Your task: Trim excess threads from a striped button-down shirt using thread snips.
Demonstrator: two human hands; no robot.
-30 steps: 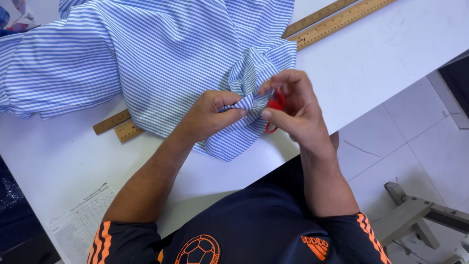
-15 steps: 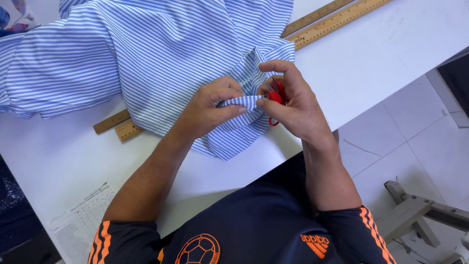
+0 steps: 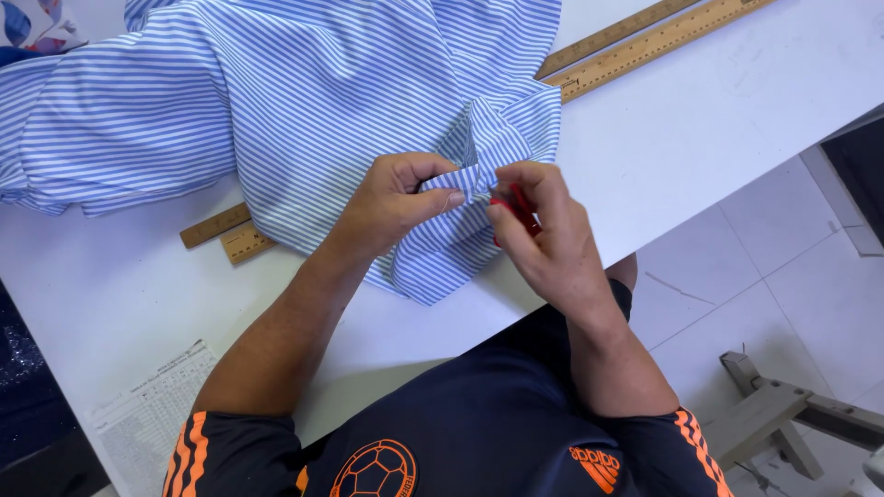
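View: seen from above, a seated person's two bare forearms reach over the near edge of a white table.
Garment: a blue-and-white striped shirt lies spread and rumpled across the far left and middle of the table, one corner hanging toward the near edge.
Left hand: the left hand is closed in a pinch, thumb pressed against the fingers, gripping a small raised fold of the striped shirt just above the table.
Right hand: the right hand sits just beside the left, fingers curled shut around a small red tool; only a sliver of the tool shows between the fingers, so its kind cannot be told. Its fingertips meet the same fold of cloth.
Hands together: the two hands touch or nearly touch at the fold, near the front edge of the table.
Rulers: two long wooden rulers lie side by side, slanting from the far right under the shirt; their other ends poke out from beneath the cloth on the left.
Paper: a printed sheet lies at the near left corner of the table.
Floor: pale tiles show to the right, with a grey metal stand at the lower right.
Clothing: the person wears a dark jersey with orange stripes on the sleeves.
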